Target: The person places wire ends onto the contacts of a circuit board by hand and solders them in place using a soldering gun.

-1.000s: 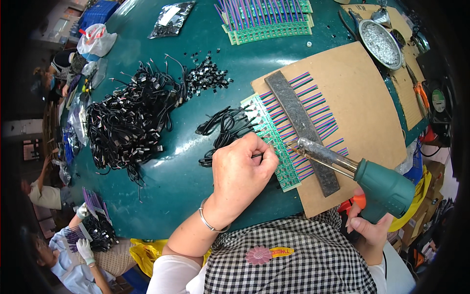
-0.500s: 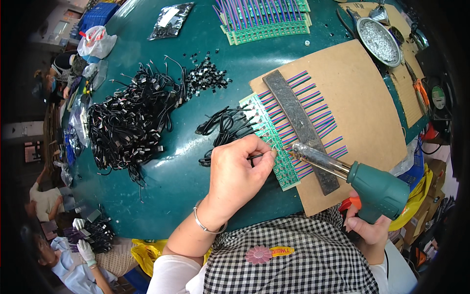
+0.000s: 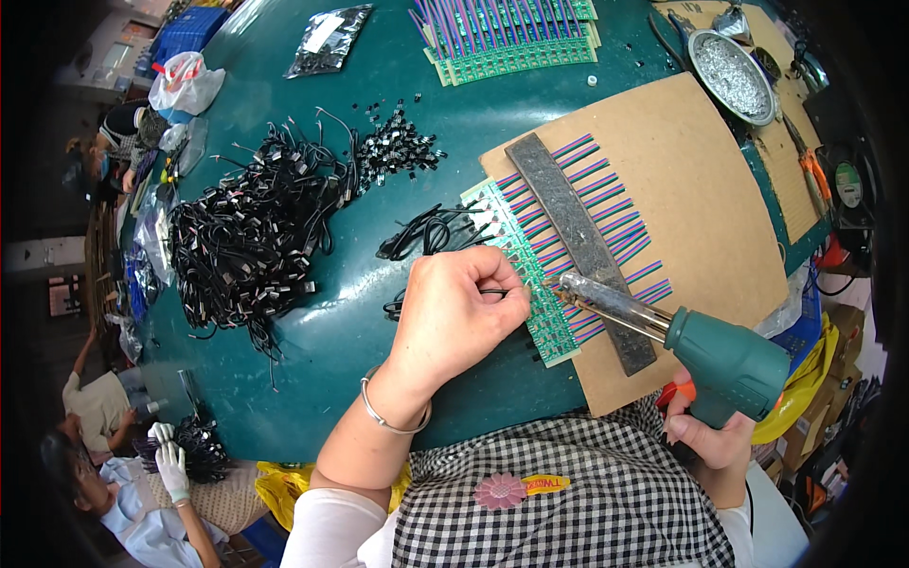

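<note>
My left hand [image 3: 454, 317] is closed on a thin black wire [image 3: 492, 292], holding its end against the green circuit board strip [image 3: 535, 284]. My right hand [image 3: 705, 435] grips a teal soldering gun [image 3: 729, 364] whose metal tip [image 3: 566, 284] touches the board just right of my left fingertips. The board lies partly on a brown cardboard sheet [image 3: 691, 208]. Purple and blue wires [image 3: 615, 222] run out of it under a grey metal bar [image 3: 582, 246].
A heap of black cables [image 3: 246, 237] and small black parts [image 3: 393, 151] lie to the left on the green table [image 3: 331, 331]. More wired boards [image 3: 511, 38] sit at the far edge, beside a round metal dish [image 3: 734, 76]. Other people sit at lower left.
The soldering gun tip has shifted left and down along the board toward my left fingertips. My left hand stays on the wire at the board edge.
</note>
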The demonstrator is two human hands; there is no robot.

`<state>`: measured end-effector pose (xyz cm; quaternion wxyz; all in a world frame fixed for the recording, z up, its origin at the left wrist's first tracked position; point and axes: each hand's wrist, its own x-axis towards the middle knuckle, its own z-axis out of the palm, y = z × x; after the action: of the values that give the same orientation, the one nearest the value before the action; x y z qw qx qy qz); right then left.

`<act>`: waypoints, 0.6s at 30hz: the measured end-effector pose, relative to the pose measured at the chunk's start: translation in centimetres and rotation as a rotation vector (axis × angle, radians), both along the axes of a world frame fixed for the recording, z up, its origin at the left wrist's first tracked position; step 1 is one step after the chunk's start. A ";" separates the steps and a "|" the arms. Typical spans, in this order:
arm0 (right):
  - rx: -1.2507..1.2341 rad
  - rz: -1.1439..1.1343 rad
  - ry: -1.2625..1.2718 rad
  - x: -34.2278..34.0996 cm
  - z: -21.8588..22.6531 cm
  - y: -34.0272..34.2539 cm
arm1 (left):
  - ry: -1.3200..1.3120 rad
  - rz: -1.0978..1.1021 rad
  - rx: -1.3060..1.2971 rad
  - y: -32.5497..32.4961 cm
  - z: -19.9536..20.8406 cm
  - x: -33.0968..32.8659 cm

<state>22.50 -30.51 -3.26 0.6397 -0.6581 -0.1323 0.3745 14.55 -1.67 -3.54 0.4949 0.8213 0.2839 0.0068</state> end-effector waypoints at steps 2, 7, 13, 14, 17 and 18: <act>-0.012 -0.003 0.008 0.1 -0.3 -0.1 | -0.027 0.029 0.005 -0.2 -0.2 0.0; -0.016 0.125 -0.129 0.1 -1.2 -1.2 | -0.036 0.038 0.032 -0.5 -0.2 0.1; 0.043 -0.148 0.095 0.4 1.2 0.9 | -0.049 0.052 0.039 -0.5 -0.4 -0.1; 0.079 -0.115 0.089 0.5 1.3 0.8 | -0.046 0.056 0.038 -0.5 -0.3 -0.1; 0.046 -0.121 0.113 0.1 1.2 0.6 | -0.040 0.056 0.049 -0.6 -0.3 -0.1; 0.048 -0.121 0.113 -0.1 0.9 0.5 | -0.041 0.056 0.051 -0.6 -0.4 -0.1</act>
<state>22.41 -30.00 -2.32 0.6831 -0.6273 -0.0649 0.3683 14.45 -2.26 -3.95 0.4793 0.8250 0.2961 0.0446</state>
